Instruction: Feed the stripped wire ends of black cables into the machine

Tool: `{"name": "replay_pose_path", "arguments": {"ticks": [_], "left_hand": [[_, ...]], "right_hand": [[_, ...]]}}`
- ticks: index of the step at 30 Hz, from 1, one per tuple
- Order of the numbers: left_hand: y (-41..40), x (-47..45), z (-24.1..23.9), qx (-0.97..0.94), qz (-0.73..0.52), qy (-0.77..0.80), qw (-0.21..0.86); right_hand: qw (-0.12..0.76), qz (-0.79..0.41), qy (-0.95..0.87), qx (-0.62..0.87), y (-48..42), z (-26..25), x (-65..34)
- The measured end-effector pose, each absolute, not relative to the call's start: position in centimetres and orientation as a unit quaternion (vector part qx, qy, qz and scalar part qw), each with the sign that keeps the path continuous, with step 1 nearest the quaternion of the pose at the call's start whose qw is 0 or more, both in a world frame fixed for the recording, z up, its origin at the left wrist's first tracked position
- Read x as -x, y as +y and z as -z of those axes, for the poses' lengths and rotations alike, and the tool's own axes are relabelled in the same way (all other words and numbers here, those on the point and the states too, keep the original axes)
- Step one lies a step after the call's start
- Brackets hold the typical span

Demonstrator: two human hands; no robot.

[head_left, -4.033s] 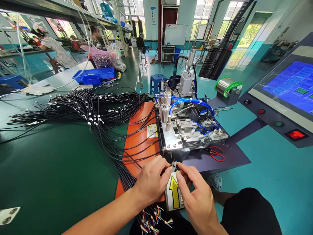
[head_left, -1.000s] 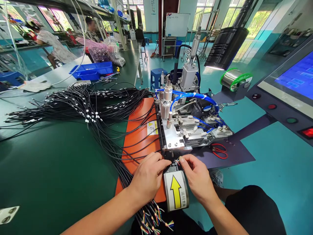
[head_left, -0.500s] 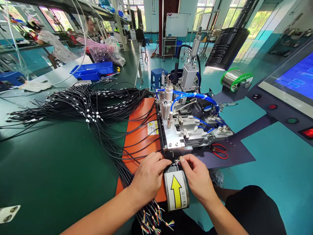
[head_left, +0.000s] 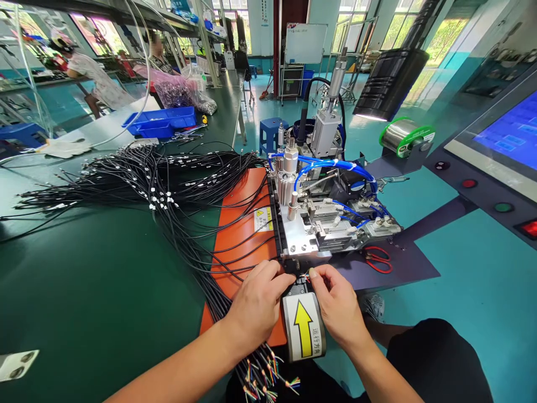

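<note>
My left hand [head_left: 258, 299] is closed, thumb and forefinger pinched at the front of a small black guide [head_left: 299, 288] on the machine. A black cable [head_left: 235, 273] runs under this hand, and its gripped part is mostly hidden by the fingers. Thin coloured wires [head_left: 306, 275] show between my two hands. My right hand [head_left: 339, 305] pinches their ends between thumb and forefinger. Just below, between the wrists, is a curved metal cover [head_left: 304, 327] with a yellow arrow. The metal machine [head_left: 323, 218] with blue air hoses stands right beyond my fingertips.
Black cables [head_left: 168, 196] spread over the green table [head_left: 104, 280] and an orange sheet [head_left: 243, 224]; several stripped ends [head_left: 268, 375] hang by my left forearm. Red-handled pliers [head_left: 378, 260] lie right of the machine. A lamp [head_left: 390, 84], solder spool [head_left: 406, 136] and control panel [head_left: 490, 168] stand right. Two people sit far left.
Both hands stay pinched at the same spot, with only a very slight shift of the right fingertips and wires. The whole view has moved a little.
</note>
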State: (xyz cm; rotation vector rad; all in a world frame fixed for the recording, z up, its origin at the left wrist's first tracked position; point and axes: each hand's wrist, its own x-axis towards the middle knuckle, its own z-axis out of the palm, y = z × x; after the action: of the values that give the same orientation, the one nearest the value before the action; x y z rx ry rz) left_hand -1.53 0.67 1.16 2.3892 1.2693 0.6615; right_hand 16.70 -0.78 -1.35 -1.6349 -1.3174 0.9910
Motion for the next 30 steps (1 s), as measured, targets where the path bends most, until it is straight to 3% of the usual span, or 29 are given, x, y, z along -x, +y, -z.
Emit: {"name": "replay_pose_path", "arguments": {"ticks": [10,21,30], "left_hand": [[0.9,1.5,-0.8,-0.854,-0.246,0.42,0.184],[0.8,1.6,-0.6,-0.851,-0.259,0.41,0.203],[0.9,1.6,-0.2,-0.852,-0.266,0.406,0.195]], "right_hand": [[0.375,-0.391,-0.524,0.657,-0.9,1.5,-16.6],[0.363,-0.481,-0.476,0.641,-1.8,0.1,-17.2],[0.348,-0.321,-0.589,0.655,-1.4,0.1,-17.2]]}}
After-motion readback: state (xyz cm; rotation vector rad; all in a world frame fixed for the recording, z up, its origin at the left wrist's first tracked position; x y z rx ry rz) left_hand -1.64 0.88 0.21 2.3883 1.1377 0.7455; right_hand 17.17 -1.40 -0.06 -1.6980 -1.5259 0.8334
